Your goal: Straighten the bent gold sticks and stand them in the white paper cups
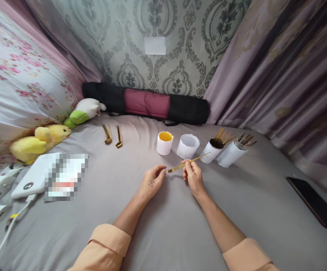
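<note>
My right hand [193, 177] pinches the handle of a slim paintbrush [180, 166]. Its brown bristles point left and its handle slopes up to the right. Close to the bristle end is my left hand [153, 180], its fingers curled toward the thumb; what they hold, if anything, is hidden. Beyond the hands stand a white cup with a yellow inside [165, 145] and a plain white cup [187, 146]. To their right, a white-wrapped container [209, 152] and a second, leaning white container [228, 155] both hold several thin brown sticks or brushes.
Two gold-coloured bent pieces, one left [107, 134] and one right [119, 137], lie on the grey sheet [112, 195]. At left are a white power bank [35, 180], cables and plush toys [43, 141]. A phone [315, 203] lies right; a long bag [146, 102] lines the wall.
</note>
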`<state>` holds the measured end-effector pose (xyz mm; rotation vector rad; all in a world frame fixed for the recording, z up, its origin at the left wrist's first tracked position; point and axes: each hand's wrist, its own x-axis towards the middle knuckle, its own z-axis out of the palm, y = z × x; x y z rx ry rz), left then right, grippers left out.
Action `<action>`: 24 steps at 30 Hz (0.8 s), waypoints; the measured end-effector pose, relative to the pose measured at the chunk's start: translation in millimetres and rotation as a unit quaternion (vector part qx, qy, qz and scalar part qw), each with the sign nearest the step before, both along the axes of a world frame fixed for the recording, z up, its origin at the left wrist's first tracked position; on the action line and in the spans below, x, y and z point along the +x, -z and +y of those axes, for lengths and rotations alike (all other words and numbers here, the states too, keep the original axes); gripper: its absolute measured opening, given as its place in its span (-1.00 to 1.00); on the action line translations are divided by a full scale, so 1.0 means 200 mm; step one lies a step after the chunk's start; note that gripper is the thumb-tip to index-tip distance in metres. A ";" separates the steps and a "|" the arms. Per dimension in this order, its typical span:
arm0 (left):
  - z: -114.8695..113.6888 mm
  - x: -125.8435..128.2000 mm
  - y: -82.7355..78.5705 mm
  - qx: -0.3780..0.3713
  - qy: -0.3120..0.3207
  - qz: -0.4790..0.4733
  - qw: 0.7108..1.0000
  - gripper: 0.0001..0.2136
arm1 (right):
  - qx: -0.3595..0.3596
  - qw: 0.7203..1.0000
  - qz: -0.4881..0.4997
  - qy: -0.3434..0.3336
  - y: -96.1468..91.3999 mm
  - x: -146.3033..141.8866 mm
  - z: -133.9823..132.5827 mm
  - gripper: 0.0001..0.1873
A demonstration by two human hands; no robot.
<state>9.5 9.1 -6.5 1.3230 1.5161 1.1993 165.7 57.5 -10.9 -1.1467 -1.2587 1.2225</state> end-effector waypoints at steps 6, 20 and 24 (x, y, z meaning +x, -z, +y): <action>0.00 0.02 -0.02 -0.074 0.013 -0.139 0.987 -0.68 | 0.018 1.000 -0.011 0.003 0.00 0.00 0.00 -0.67; -0.03 0.05 -0.01 -0.181 0.126 -0.391 0.894 -0.70 | 0.051 0.999 -0.010 -0.016 0.00 0.01 -0.02 -0.73; -0.03 0.05 -0.01 -0.193 0.124 -0.408 0.884 -0.73 | 0.047 0.999 -0.008 -0.016 0.00 0.01 -0.03 -0.73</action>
